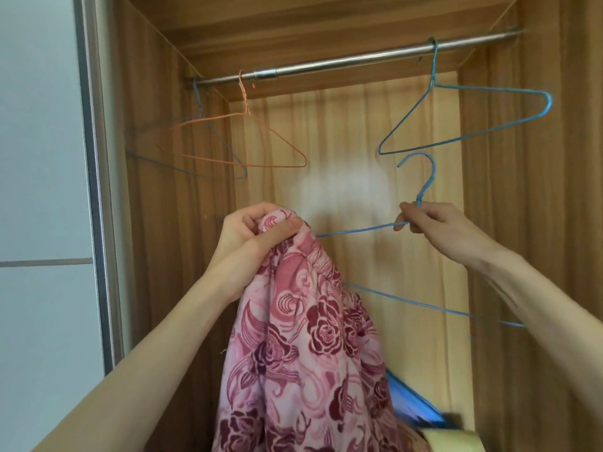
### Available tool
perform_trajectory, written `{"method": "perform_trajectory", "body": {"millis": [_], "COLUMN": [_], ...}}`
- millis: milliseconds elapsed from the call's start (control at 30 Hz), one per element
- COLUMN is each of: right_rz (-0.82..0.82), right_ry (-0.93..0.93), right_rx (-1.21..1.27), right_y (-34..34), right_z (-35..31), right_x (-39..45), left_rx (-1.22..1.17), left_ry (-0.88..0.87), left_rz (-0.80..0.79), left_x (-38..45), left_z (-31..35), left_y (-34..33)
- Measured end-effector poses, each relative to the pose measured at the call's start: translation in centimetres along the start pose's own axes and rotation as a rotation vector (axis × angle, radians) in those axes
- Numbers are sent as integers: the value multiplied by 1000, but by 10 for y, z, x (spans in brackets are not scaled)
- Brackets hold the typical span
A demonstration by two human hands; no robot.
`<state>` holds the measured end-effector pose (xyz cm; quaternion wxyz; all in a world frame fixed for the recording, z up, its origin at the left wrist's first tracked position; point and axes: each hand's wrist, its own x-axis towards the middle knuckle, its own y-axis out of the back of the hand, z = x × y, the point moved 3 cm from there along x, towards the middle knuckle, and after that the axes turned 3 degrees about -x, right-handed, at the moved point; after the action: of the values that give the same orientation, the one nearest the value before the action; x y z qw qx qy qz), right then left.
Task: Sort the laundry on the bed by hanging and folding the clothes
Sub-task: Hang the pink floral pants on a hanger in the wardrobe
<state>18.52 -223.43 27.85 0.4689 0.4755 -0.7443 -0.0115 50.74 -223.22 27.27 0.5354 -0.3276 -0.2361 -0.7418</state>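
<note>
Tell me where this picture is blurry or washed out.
Head view: a glare patch whitens the wardrobe's back panel; the orange hanger and the blue hangers behind it are motion-smeared; the floral garment, both hands and the held blue hanger stay fairly sharp; wide-angle distortion tilts the rod.

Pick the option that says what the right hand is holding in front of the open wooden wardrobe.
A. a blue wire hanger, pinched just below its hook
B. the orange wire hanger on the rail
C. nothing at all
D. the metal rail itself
A: the right hand pinches the blue wire hanger just below its hook, which is off the metal rail, while the left hand grips the pink floral garment bunched over the hanger's other end.
</note>
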Motion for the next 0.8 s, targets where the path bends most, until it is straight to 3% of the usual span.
{"method": "perform_trajectory", "body": {"millis": [133,300,600,800], "right_rz": [136,171,-47,-201], "right_ry": [59,20,29,32], "right_rx": [141,265,222,202], "right_y": [10,15,23,15], "right_z": [0,4,10,4], "right_x": [4,12,20,19], "left_rx": [22,75,132,184], "left_ry": [1,-19,-48,-26], "left_rz": [-19,-70,-47,-124], "left_x": [-12,-23,-31,-30], "left_z": [5,12,15,19], "left_y": [3,5,13,9]}}
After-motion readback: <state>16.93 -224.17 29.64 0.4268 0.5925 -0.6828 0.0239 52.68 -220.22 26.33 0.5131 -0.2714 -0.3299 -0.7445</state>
